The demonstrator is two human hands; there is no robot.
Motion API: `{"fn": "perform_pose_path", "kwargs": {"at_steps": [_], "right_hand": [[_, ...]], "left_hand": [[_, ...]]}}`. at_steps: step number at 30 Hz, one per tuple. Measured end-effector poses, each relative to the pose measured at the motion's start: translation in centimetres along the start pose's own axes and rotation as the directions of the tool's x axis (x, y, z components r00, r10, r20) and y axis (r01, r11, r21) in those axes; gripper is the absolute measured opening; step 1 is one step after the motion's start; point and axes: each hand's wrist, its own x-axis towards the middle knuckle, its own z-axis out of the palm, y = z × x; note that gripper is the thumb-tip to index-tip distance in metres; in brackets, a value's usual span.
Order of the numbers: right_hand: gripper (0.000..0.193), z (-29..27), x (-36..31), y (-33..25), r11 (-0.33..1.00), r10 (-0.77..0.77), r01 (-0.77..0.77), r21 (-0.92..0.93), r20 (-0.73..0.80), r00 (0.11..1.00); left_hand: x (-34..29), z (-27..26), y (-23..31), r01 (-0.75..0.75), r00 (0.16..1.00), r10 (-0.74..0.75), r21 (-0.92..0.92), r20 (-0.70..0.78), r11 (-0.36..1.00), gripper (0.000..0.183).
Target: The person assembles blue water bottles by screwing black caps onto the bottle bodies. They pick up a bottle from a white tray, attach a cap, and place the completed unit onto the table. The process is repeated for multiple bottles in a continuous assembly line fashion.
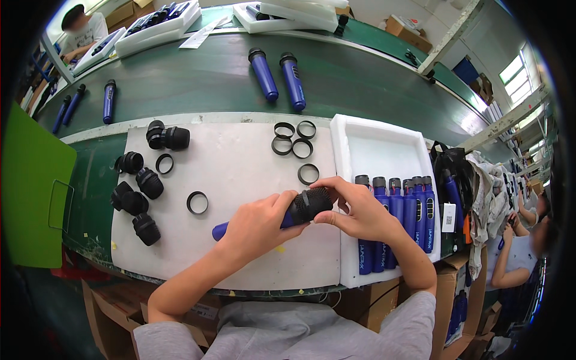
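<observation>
Black mic heads (pixel 149 183): being borne by the white mat (pixel 228 156).
Left hand (pixel 258 221): blue handle (pixel 220 231) being wrapped by curled fingers.
Black rings (pixel 292 144): being borne beyond the hands.
Microphone (pixel 292 219): being held tilted over the mat.
Right hand (pixel 359 211): mesh head (pixel 314 203) being pinched between thumb and fingers.
Foam tray (pixel 341 180): blue mic bodies (pixel 395 219) being held side by side.

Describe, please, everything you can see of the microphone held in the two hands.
The microphone has a blue, plastic-looking tubular body and a black, mesh-like rounded head with a dark band around it. It is held aslant over the pale mat, head toward the upper right, blue tail toward the lower left. The left hand wraps the body, hiding much of it; the right hand grasps the head. Whether the tail touches the mat is unclear.
</observation>
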Motion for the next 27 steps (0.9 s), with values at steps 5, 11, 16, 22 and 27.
{"fn": "perform_pose_path", "kwargs": {"at_steps": [5, 11, 16, 22, 27], "right_hand": [[0.056, 0.0, -0.09, 0.5, 0.992, -0.012, 0.024, 0.123, -0.099, 0.995], [0.052, 0.13, 0.09, 0.47, 0.997, -0.027, 0.032, 0.075, -0.064, 0.998], [0.05, 0.5, 0.1, 0.64, 0.998, -0.03, 0.033, 0.053, -0.068, 0.997], [0.045, 0.9, -0.06, 1.01, 0.997, -0.013, 0.019, 0.069, -0.079, 0.997], [0.048, 0.73, 0.06, 0.48, 0.995, 0.052, -0.047, 0.092, -0.044, 0.998]], "left_hand": [[0.22, -0.24, -0.03, 0.005, 0.993, -0.011, -0.05, -0.115, 0.999, 0.049], [0.21, -0.26, 0.03, 0.013, 0.997, -0.014, -0.02, -0.07, 1.0, 0.05], [0.17, 0.31, -0.27, -0.025, 0.995, 0.024, -0.009, -0.1, 1.0, 0.05], [0.16, 0.18, 0.01, -0.009, 0.996, 0.012, 0.033, -0.092, 0.999, 0.05], [0.06, 0.14, 0.15, -0.005, 0.995, 0.012, 0.069, -0.097, 0.998, 0.05]]}}
